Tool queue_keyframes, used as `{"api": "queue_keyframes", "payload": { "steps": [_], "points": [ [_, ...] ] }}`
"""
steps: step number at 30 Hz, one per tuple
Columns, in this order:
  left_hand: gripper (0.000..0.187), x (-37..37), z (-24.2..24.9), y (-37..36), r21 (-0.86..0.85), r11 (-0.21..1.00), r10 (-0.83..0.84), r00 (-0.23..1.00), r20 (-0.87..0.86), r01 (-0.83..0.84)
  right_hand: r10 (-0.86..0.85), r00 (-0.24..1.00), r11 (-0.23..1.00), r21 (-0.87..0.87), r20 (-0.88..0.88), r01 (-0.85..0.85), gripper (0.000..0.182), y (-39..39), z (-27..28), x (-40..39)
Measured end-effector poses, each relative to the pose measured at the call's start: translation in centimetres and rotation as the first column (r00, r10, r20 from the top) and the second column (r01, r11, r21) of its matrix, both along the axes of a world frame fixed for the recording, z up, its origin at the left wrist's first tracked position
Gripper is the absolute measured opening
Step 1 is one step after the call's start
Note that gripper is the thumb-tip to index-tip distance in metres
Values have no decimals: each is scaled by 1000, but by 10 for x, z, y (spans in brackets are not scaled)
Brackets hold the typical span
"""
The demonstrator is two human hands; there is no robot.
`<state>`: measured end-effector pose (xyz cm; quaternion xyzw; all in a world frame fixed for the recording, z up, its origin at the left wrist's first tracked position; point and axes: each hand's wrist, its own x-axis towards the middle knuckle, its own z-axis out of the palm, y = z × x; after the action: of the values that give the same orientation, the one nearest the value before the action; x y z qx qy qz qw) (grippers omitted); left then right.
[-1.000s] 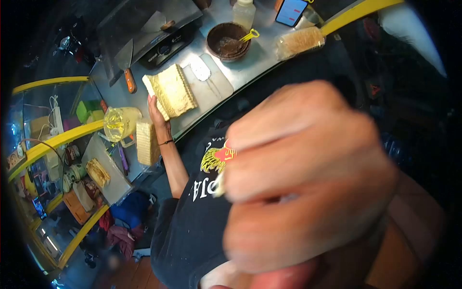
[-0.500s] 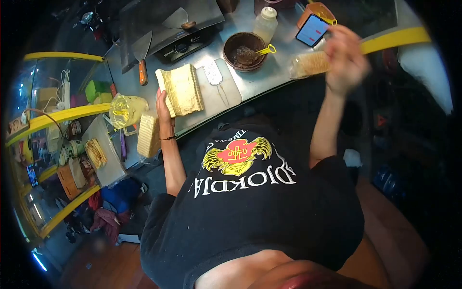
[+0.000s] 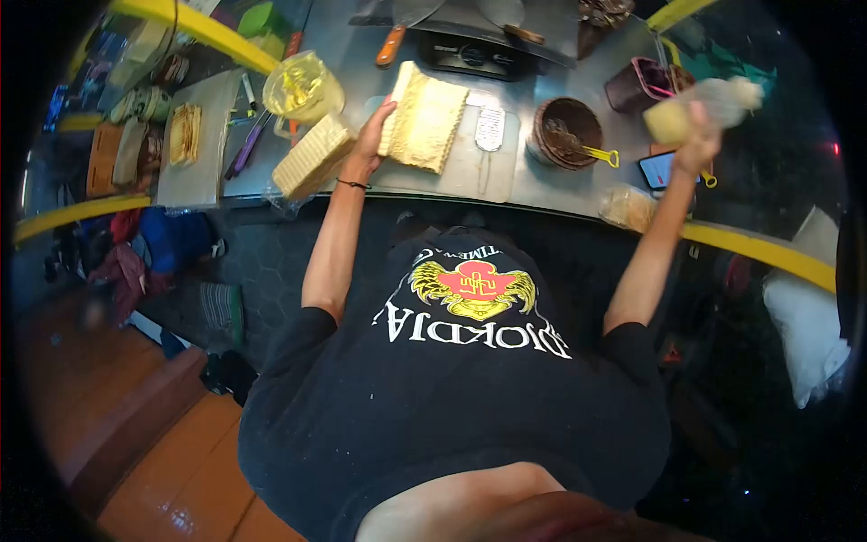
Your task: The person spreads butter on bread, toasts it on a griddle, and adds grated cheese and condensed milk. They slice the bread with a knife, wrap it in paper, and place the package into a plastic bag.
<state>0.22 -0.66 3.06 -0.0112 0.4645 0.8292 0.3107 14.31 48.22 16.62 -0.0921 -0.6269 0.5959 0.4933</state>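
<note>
My left hand (image 3: 368, 143) is closed on the edge of an opened slab of pale ridged bread (image 3: 423, 122), its inner side facing up with a crumbly yellowish spread. In my right hand (image 3: 698, 147) is a squeeze bottle (image 3: 673, 120), tipped on its side and blurred, with pale yellow contents. The bread is at the left part of a white cutting board (image 3: 506, 176). A flat metal grater (image 3: 489, 128) with a wire handle lies on that board. Beside my left wrist sits another bread block (image 3: 312, 158) in clear plastic.
A brown bowl (image 3: 539, 135) of dark spread holds a yellow-handled tool. A phone (image 3: 657, 170) and bagged bread (image 3: 626, 208) lie at the right. Left is a tub of yellow spread (image 3: 304, 88). A stove (image 3: 470, 56) and orange-handled spatula (image 3: 391, 45) stand behind.
My right hand, empty and near the phone before, now holds the squeeze bottle, lifted from behind the brown bowl and tilted. My left hand still holds the bread. The camera view has shifted.
</note>
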Motion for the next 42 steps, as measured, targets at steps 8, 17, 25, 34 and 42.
{"api": "queue_keyframes", "payload": {
  "steps": [8,17,25,34,42],
  "points": [
    [56,7,22,8,63,997,-47,997,-67,51,-394,-255,149,-213,883,-966,55,-147,110,-76],
    [60,-4,-20,12,88,994,-44,986,-160,59,-793,-266,104,-308,548,-946,63,-309,115,-147],
    [67,-1,-18,5,170,981,-59,979,-198,94,-818,-65,55,-34,571,-998,62,-329,101,-149],
    [57,-10,-20,4,292,953,-25,985,-170,75,-776,14,-15,4,630,-1000,54,-345,109,-137],
    [56,-11,-18,0,313,945,-55,989,-134,95,-756,-105,143,6,646,-990,50,-342,114,-125]
  ]
}}
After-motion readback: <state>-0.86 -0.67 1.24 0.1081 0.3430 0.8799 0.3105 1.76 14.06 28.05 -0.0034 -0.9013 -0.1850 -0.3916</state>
